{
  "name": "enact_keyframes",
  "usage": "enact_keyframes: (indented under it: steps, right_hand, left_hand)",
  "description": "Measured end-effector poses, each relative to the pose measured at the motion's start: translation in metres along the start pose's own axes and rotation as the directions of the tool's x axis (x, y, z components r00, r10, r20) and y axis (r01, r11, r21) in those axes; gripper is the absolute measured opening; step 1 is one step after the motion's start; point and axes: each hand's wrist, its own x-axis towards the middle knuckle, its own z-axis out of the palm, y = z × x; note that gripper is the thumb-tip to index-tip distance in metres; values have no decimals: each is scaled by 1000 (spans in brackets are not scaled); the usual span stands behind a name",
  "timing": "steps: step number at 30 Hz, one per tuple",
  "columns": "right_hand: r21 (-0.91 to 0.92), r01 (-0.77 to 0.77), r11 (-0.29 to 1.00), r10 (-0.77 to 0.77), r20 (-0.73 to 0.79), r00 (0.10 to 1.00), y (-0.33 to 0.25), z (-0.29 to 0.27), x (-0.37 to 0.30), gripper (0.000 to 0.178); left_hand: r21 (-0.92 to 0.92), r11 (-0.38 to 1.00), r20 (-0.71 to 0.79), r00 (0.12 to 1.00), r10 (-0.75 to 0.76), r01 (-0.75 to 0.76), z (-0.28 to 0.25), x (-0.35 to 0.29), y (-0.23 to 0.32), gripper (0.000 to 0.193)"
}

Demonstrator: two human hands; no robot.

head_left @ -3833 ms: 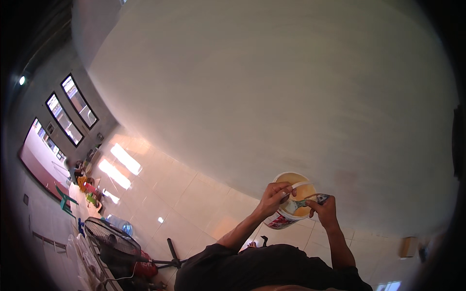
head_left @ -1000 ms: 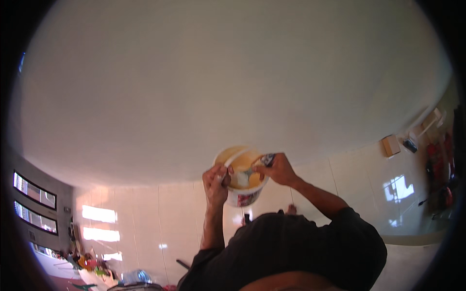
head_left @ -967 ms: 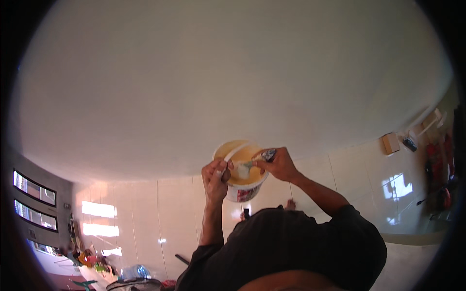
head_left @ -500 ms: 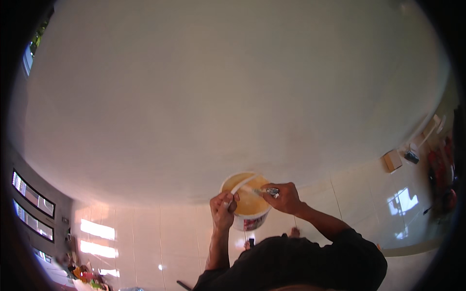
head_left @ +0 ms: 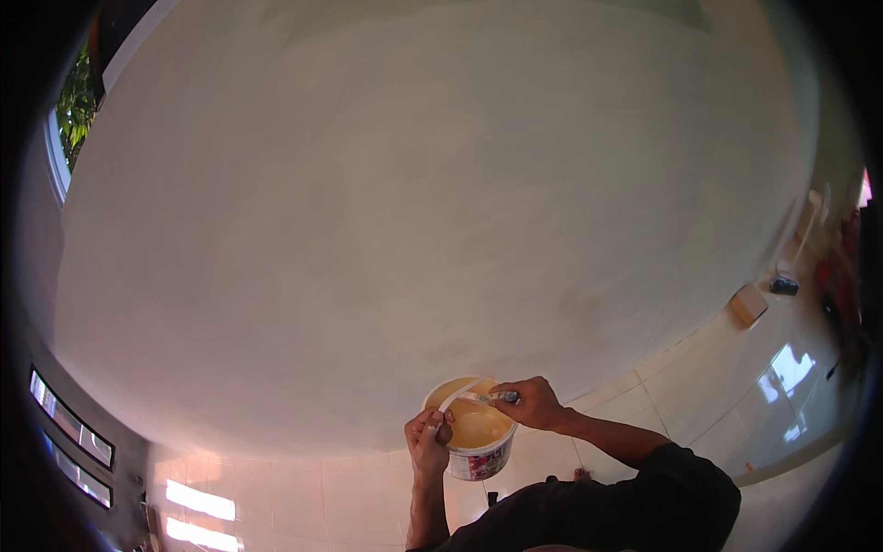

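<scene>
Just beside the pale wall [head_left: 441,230]: a round white bucket [head_left: 478,465] seems to hang above the tiled floor [head_left: 618,405], with its top facing up.
Bucket handle [head_left: 449,402]: the left hand [head_left: 426,437] has its fingers curled around this white strap. A firm grip here should stop the bucket from tipping.
Brush-like tool [head_left: 483,398]: the right hand [head_left: 538,405] pinches it by the dark end, and its pale end is over the bucket. I can't tell if it touches the handle.
Yellow stuff [head_left: 480,425]: it looks like wet paint inside the bucket. I can't tell how deep it is.
Bucket rim [head_left: 483,449]: it is best to have the tool inside this ring, so drips fall back in. Slow, soft moves would splash less on the wall.
</scene>
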Motion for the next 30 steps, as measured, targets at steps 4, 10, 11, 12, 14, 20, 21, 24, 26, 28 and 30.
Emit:
enact_keyframes:
  steps: [4, 10, 11, 12, 14, 20, 21, 24, 26, 28, 30]
  right_hand:
    - [-201, 212, 957, -230, -71, 971, 12, 6, -2, 23]
    - [217, -129, 968, 112, 88, 990, 4, 2, -2, 22]
    - [354, -228, 907, 177, 170, 969, 9, 6, -3, 22]
    - [441, -245, 863, 175, 193, 965, 8, 6, -1, 22]
    - [597, -330, 731, 207, 267, 941, 0, 6, -1, 22]
    - [263, -169, 950, 151, 87, 985, -1, 5, -1, 19]
    - [132, -81, 988, 79, 23, 997, -3, 2, 2, 19]
    - [-155, 135, 979, -156, -135, 979, 6, 4, -8, 20]
    - [-69, -20, 997, 15, -65, 998, -5, -9, -12, 20]
    - [109, -137, 985, 140, -14, 990, -3, -16, -18, 19]
    - [386, -211, 898, 205, 58, 977, 12, -22, -18, 16]
  left_hand:
    - [-28, 1000, 27, 1000, 9, -9, -1, 0, 0, 23]
    - [29, 999, -24, 1000, -18, 18, 5, 4, 3, 29]
    - [57, 998, -20, 999, 34, -33, 4, 6, 3, 28]
    - [85, 993, -19, 996, 83, -81, 3, 8, 0, 28]
    - [100, 991, -19, 995, 97, -94, 2, 5, -4, 29]
    - [34, 999, 3, 1000, -14, 13, 3, -1, 3, 27]
    - [30, 1000, 21, 1000, 2, -3, 5, 4, 6, 27]
    - [29, 1000, 3, 1000, -11, 11, 7, -2, 6, 27]
    - [29, 999, -8, 999, 31, -31, 6, -1, 1, 28]
    - [34, 998, -1, 999, 50, -50, 4, 3, -3, 27]
    - [32, 999, -57, 998, -27, 29, 2, 7, -8, 28]
